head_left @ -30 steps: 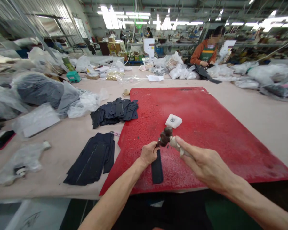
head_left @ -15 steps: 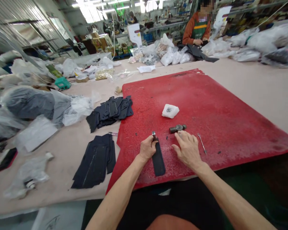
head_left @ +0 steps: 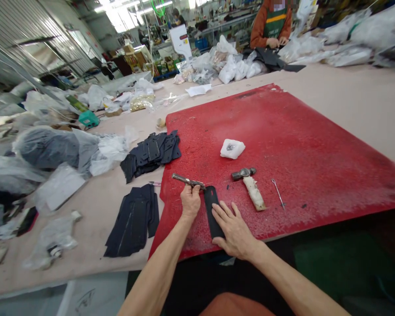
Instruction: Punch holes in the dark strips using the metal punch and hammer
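My left hand (head_left: 191, 202) is closed around a metal hole punch (head_left: 188, 180), which lies tilted nearly flat, pointing to the left. Its other end is close to the top of a dark blue strip (head_left: 211, 208) that has a small slot near its upper end. Over the lower part of the strip rests my right hand (head_left: 232, 226), fingers spread and flat, its thumb near the bottom edge. To the right lies a hammer (head_left: 253, 188) with a wrapped pale handle, touched by neither hand.
A red mat (head_left: 299, 145) covers much of the table. On it are a white block (head_left: 232, 149) and a thin metal tool (head_left: 278, 193). Dark pieces lie in a pile (head_left: 154, 149) and a stack (head_left: 131, 224) at left. A co-worker (head_left: 272, 26) stands across the table.
The punch has tipped from upright on the strip to lying leftward in my left hand, uncovering the slot. My right hand has left the hammer and moved down-left onto the strip.
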Available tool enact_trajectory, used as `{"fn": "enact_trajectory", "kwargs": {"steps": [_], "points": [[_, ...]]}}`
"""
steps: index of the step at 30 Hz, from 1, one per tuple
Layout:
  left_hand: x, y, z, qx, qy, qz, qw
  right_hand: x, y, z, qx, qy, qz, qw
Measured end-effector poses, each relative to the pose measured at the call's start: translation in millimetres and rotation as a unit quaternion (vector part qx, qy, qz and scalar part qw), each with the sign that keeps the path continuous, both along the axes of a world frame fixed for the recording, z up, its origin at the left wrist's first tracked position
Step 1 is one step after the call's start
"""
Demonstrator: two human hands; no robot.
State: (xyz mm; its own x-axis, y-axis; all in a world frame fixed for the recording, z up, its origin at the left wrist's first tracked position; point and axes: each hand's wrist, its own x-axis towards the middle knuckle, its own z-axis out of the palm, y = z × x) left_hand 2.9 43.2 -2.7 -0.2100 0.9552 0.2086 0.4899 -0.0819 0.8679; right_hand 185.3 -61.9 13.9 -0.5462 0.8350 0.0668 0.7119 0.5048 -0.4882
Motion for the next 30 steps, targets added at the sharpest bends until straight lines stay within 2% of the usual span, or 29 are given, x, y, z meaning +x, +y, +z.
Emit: {"fn": "enact_trajectory", "kwargs": {"steps": [3,6,9,11,18,30], "points": [[-4,-18,9.1,-0.01,-0.025,-0.03,0.999,-1,14,-2.1,0.012,-0.007,-0.003,1.0],[-1,-37,14.7,-0.02,-0.032,-0.065,0.997,-3,44,-4.2,0.019,-0.009,-0.001,1.0],[3,-50,15.5,-0.029,-0.021,-0.087,0.996,-2,72,-3.2,0.016,-0.003,0.017,1.0],[5,-54,14.2,-0.037,-0.018,-0.09,0.995,2,79,-1.1,0.014,0.005,0.025,1.0],[4,-55,8.2,-0.032,-0.056,-0.11,0.992,21,62,0.3,-0.002,0.005,-0.01,1.0],[3,-56,4.5,-0.044,-0.04,-0.147,0.987,17,62,1.3,0.004,0.019,-0.039,0.999]]}}
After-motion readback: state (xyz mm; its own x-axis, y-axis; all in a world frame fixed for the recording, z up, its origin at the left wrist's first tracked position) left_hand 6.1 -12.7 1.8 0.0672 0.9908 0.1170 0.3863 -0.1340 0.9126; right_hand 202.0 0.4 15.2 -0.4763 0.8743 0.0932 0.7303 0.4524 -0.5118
